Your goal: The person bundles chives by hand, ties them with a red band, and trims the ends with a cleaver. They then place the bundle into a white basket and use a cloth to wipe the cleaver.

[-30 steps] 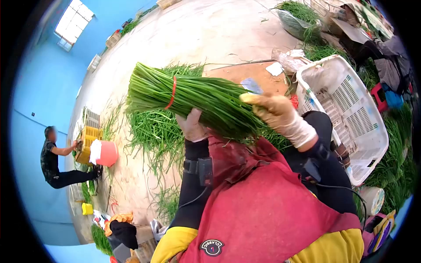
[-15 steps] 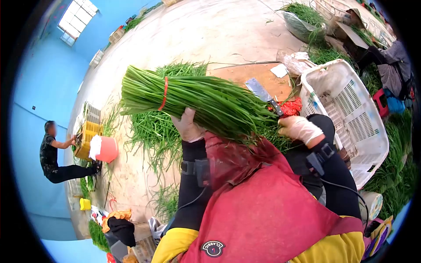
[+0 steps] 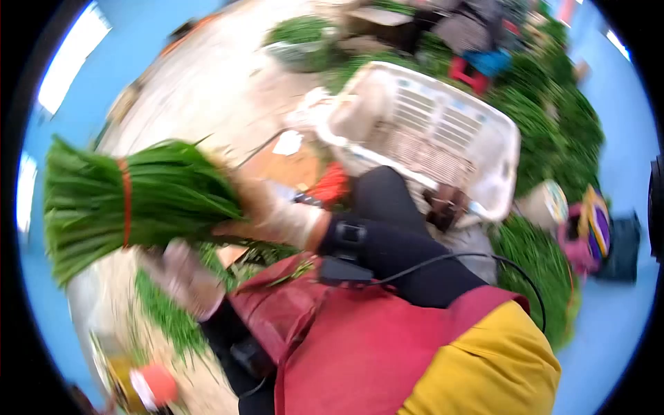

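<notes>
A thick bundle of garlic chives (image 3: 166,183), bound by a red band (image 3: 126,200), is held up sideways at the left, its cut ends facing left. My right hand (image 3: 266,211), in a pale glove and blurred, grips the leafy end. Against the bundle's near underside is my left hand (image 3: 183,280), also gloved and closed on it, with its fingers partly hidden. Just beyond my right wrist lie a wooden board (image 3: 283,166), red ties (image 3: 330,183) and a knife handle (image 3: 308,199), the blade mostly hidden.
A white plastic basket (image 3: 508,169) stands ahead to the right. Loose chives (image 3: 169,315) lie on the floor at left, with larger piles (image 3: 553,117) at right. A red bucket (image 3: 162,384) is at lower left. Another person (image 3: 467,31) sits at the far side.
My view has swung to the right. The bundle is lifted and now appears further left, and my right hand has moved from beside the knife handle onto the bundle's leafy end.
</notes>
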Tool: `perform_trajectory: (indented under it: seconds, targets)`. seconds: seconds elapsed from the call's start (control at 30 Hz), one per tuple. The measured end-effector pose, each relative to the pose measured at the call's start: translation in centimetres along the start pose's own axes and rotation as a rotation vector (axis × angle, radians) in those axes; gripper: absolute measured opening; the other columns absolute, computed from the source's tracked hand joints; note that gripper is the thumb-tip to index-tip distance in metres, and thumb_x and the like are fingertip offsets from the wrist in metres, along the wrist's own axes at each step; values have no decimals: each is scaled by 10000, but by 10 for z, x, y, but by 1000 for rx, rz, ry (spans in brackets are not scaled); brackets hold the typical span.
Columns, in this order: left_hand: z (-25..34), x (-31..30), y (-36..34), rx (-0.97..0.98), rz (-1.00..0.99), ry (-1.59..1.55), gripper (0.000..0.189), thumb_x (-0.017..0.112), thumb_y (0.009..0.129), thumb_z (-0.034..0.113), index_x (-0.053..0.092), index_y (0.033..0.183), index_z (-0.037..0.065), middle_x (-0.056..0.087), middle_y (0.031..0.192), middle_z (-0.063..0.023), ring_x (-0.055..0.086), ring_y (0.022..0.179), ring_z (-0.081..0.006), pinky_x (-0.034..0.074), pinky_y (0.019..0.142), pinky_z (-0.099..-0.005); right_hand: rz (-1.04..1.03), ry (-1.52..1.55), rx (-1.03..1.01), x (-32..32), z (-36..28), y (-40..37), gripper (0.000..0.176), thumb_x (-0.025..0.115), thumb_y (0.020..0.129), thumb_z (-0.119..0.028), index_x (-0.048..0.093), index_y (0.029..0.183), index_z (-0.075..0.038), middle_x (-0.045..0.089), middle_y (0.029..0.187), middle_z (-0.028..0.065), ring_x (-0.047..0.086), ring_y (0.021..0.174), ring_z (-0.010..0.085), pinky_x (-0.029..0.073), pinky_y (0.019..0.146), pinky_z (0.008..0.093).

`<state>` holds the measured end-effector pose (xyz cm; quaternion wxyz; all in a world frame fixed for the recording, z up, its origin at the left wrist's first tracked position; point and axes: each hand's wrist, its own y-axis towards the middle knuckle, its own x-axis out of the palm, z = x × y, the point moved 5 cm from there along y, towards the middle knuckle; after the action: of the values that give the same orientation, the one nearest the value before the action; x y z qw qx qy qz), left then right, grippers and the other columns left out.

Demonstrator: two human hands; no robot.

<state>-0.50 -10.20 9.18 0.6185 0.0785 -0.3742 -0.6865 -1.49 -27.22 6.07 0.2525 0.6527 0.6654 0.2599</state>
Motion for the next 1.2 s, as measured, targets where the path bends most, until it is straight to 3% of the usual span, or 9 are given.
perform_trajectory:
  seconds: [0.07,0.3,0.4,0.43,0.5,0.67,0.7,0.97,1.2]
  targets:
    - [13,15,6,-5,-190,41,811,687,810,298,287,1427,-43,458,1351,-205,491,1207,-308,406,995,-428,75,454,-69,-14,0,0,1005,730,746,77,122,1525,-102,351,1493,91,355,1346,179,311,1113,329]
    - [-37,46,31,-153,-360,108,709,674,834,254,356,1435,53,555,1284,-129,540,1172,-257,442,973,-388,540,125,41,-78,-32,-45,709,828,694,-64,495,1319,-43,603,1228,88,543,1149,187,427,1021,358]
    - [-86,77,3,-175,-864,441,968,775,639,180,291,1460,7,400,1450,-154,399,1334,-263,321,1105,-409,458,140,197,-105,-21,-73,609,770,779,-97,491,1317,-38,596,1256,100,568,1128,198,451,990,360]
    - [-75,102,-8,-482,-871,-44,1029,815,633,261,269,1467,5,339,1495,-160,336,1385,-274,273,1135,-418,544,-37,92,-104,-71,-72,565,727,812,-62,485,1322,-39,588,1270,110,566,1137,214,450,994,380]
    - [-91,97,5,-416,-797,-92,1125,846,622,423,243,1473,1,338,1492,-167,317,1395,-301,239,1148,-425,623,84,112,-109,-52,-99,615,739,772,31,475,1322,-43,576,1280,90,564,1141,213,479,963,385]
    - [-50,131,41,-397,-1041,-213,1016,894,579,284,375,1395,-29,477,1369,-139,446,1268,-250,326,1094,-364,574,-66,283,-109,-22,-122,701,772,733,47,459,1353,-47,580,1270,64,547,1146,170,450,1004,336]
    - [-72,119,42,-360,-1125,-137,1074,871,599,488,364,1417,12,458,1401,-134,458,1270,-254,361,1070,-391,506,-69,358,-97,-23,-113,723,788,727,29,452,1362,-45,577,1278,62,543,1151,168,446,1008,335]
    - [-101,69,11,-575,-494,-442,852,836,650,360,464,1311,-28,605,1203,-128,587,1099,-236,460,970,-376,205,400,701,-46,13,-112,681,796,728,14,500,1338,-54,586,1264,37,529,1163,157,442,1002,326]
    - [-119,71,7,-530,-637,-416,900,833,654,469,469,1303,-36,608,1206,-152,610,1069,-244,480,947,-379,80,232,742,-52,26,-131,783,832,715,-61,435,1390,-65,558,1298,43,512,1166,152,418,1009,321]
